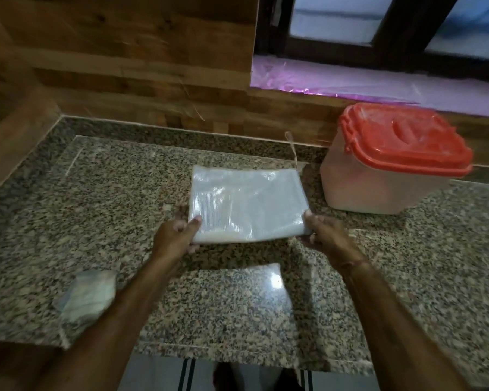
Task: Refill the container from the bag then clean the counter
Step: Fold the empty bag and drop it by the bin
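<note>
A flat, folded clear plastic bag (pixel 246 204) lies over the middle of the granite counter (pixel 124 210), with a thin string trailing from its far right corner. My left hand (pixel 175 235) grips its near left corner, thumb on top. My right hand (pixel 326 235) grips its near right corner. A translucent container (pixel 378 187) with a shut red lid (pixel 404 142) stands on the counter to the right of the bag. A crumpled pale cloth (pixel 86 297) lies near the counter's front left edge, beside my left forearm.
Wood-panelled walls close the counter at the back and the left. A window with a dark frame and a pink-lit sill (pixel 378 86) sits above the container. The counter's front edge (pixel 237 359) runs below my forearms, with floor beyond it.
</note>
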A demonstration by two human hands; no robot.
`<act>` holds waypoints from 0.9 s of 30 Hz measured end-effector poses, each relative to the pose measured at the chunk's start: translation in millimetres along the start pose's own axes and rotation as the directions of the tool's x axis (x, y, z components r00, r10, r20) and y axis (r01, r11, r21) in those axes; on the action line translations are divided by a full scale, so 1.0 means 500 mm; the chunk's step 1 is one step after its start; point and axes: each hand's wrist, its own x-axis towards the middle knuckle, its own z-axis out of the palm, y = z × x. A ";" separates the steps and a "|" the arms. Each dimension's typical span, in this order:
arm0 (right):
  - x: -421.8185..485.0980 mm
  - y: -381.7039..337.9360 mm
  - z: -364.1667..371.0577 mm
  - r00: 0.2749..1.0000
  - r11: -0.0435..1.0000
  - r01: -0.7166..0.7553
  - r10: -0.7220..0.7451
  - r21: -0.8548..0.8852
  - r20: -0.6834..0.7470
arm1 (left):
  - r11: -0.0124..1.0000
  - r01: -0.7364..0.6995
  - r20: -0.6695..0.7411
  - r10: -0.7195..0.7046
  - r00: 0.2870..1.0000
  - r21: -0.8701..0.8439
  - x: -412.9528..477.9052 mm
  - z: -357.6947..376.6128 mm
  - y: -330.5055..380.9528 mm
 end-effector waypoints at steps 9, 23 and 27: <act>-0.043 0.189 -0.009 0.983 0.897 -0.184 0.180 -0.402 -0.048 | 0.421 -0.367 0.223 0.353 0.909 0.830 -0.039 0.068 -0.207; -0.082 0.230 0.116 0.927 0.970 -0.228 0.242 0.085 -0.286 | 0.231 -0.401 0.298 0.376 0.877 0.887 -0.041 0.118 -0.203; -0.080 0.238 0.134 0.946 0.970 -0.239 0.241 0.036 -0.217 | 0.457 -0.303 0.215 0.235 0.948 0.836 -0.038 0.145 -0.181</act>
